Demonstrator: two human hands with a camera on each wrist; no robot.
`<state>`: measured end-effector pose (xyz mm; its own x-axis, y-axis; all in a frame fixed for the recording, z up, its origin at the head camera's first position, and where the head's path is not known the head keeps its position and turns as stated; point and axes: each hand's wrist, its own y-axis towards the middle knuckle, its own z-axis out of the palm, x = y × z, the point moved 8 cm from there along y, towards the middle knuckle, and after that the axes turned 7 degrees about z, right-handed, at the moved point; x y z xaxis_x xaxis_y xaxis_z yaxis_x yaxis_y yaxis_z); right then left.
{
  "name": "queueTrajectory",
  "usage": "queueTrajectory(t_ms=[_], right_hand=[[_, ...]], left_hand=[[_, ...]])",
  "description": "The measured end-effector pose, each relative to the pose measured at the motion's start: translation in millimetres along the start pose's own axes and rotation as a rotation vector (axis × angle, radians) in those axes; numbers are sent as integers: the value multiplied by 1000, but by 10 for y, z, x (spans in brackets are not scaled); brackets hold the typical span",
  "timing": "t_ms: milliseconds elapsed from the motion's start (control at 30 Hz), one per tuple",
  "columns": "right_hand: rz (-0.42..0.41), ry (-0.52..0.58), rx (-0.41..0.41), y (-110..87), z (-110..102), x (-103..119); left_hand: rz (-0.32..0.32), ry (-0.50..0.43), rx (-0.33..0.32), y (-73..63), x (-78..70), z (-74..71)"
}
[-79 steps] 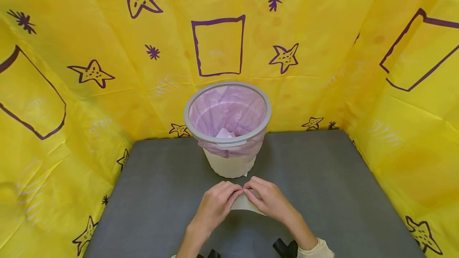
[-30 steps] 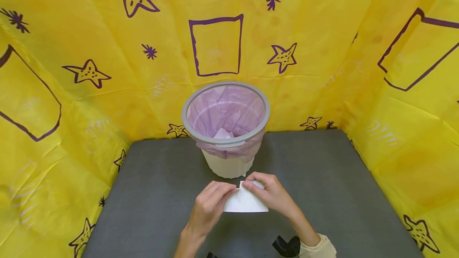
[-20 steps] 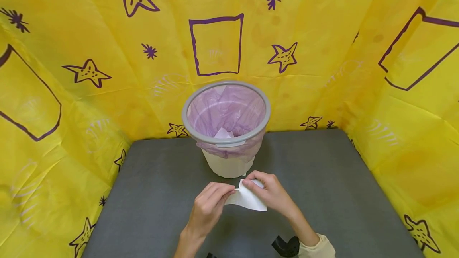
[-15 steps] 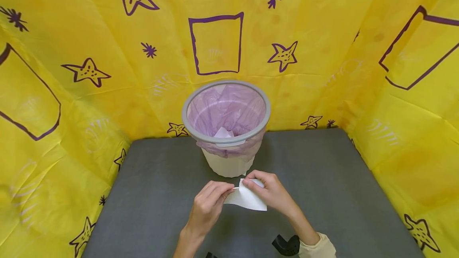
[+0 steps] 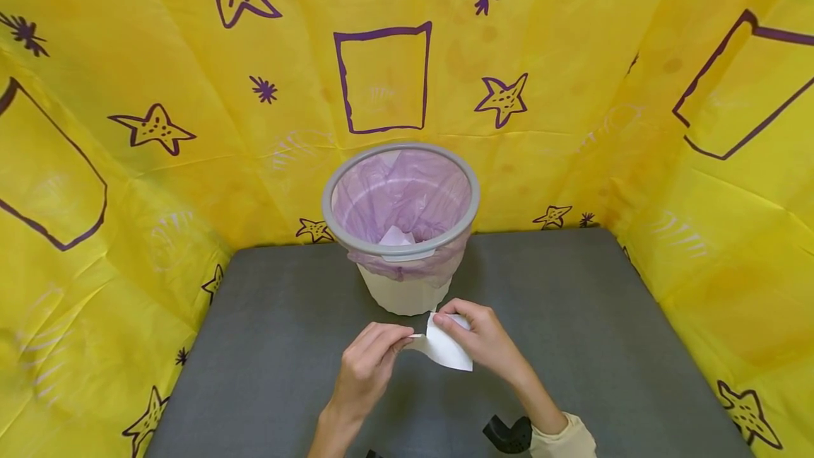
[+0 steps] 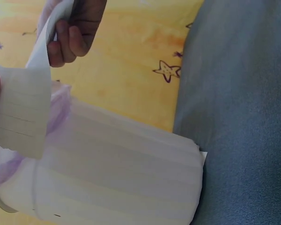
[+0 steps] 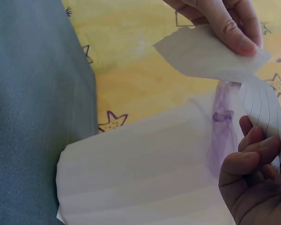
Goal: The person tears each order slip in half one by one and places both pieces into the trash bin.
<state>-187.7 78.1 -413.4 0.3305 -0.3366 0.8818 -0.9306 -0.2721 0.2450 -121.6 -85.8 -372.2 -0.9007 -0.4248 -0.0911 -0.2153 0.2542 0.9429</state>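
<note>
A white sheet of paper (image 5: 450,350) is stretched between both hands in front of the bin, above the table. My left hand (image 5: 367,367) pinches its left part, and my right hand (image 5: 482,339) grips the right part between thumb and fingers. A split runs down from the top edge, and the two parts twist apart but still join lower down. Ruled lines show on the paper (image 6: 21,110) in the left wrist view. Behind the hands stands a white bin (image 5: 403,290) with a grey rim and a purple liner (image 5: 407,196).
White paper pieces (image 5: 397,236) lie inside the bin. A small white corner (image 6: 204,157) pokes out beneath its base. The bin stands on a dark grey table (image 5: 280,345), with yellow patterned cloth (image 5: 394,83) on three sides. A black wrist mount (image 5: 507,435) sits by the right sleeve.
The paper turned its broad white face to view, then its parts twisted apart along the split. My right hand has risen slightly and the left has shifted a little left.
</note>
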Motion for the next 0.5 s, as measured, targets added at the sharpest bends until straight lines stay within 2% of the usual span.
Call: queueTrajectory(t_ms=[200,367,500], right_hand=[[46,-9,-28,12,-22,-67],[52,-17,-43,20,-26,-87],[72,-28,-89,30,-60,-133]], left_hand=[[-2,-6,7,10,-25,-3],[7,-20,29,21,-54,18],[16,-42,39,24,-69,30]])
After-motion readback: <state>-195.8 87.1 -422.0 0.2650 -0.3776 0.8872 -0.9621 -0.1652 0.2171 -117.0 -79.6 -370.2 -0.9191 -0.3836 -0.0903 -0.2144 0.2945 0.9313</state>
